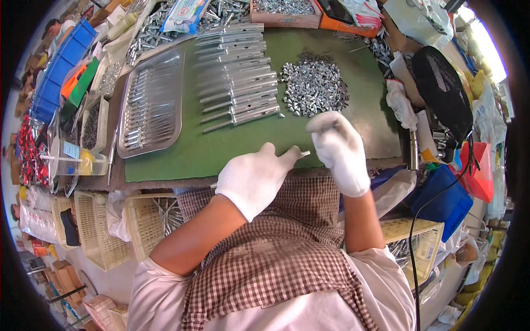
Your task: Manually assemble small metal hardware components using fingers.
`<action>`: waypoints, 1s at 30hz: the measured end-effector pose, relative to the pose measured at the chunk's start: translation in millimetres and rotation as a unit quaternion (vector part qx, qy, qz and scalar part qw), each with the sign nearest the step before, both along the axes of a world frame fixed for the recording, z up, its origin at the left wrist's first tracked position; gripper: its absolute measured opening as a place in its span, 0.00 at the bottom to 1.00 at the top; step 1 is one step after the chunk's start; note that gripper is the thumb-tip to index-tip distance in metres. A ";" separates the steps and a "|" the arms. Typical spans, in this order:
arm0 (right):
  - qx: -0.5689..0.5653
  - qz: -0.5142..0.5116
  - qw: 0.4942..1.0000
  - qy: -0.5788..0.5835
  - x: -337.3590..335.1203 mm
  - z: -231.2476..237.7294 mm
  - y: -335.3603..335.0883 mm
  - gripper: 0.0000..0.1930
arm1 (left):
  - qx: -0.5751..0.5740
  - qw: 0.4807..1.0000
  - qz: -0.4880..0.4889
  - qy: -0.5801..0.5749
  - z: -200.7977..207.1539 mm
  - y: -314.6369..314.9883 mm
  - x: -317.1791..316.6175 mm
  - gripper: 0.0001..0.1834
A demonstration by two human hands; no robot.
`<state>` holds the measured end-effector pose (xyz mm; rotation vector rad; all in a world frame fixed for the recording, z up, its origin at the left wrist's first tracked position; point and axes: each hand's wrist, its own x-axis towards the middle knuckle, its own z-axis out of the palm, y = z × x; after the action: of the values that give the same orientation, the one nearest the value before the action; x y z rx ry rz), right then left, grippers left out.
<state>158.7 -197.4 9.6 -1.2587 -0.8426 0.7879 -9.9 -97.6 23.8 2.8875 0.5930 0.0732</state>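
Both my hands wear white gloves. My left hand grips a thin metal rod whose tip sticks out to the right near the front edge of the green mat. My right hand is raised just right of that tip, fingers curled; whether a small part sits in them is hidden. A pile of small shiny metal fittings lies on the mat beyond my right hand. A row of finished metal rods lies side by side to its left.
A steel tray with more rods sits at the mat's left. Plastic baskets hang below the bench at left and right. A black fan, blue box and clutter crowd the right; boxes of parts line the back.
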 end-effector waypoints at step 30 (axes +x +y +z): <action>0.227 -0.010 0.905 0.359 -6.5 -30.7 17.3 0.28 | 0.035 0.978 0.178 -0.099 9.2 6.4 -114.5 0.12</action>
<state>152.3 -180.1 -21.0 -0.4880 -0.3669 0.8893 -124.4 -91.3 33.1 2.7556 1.0765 0.4329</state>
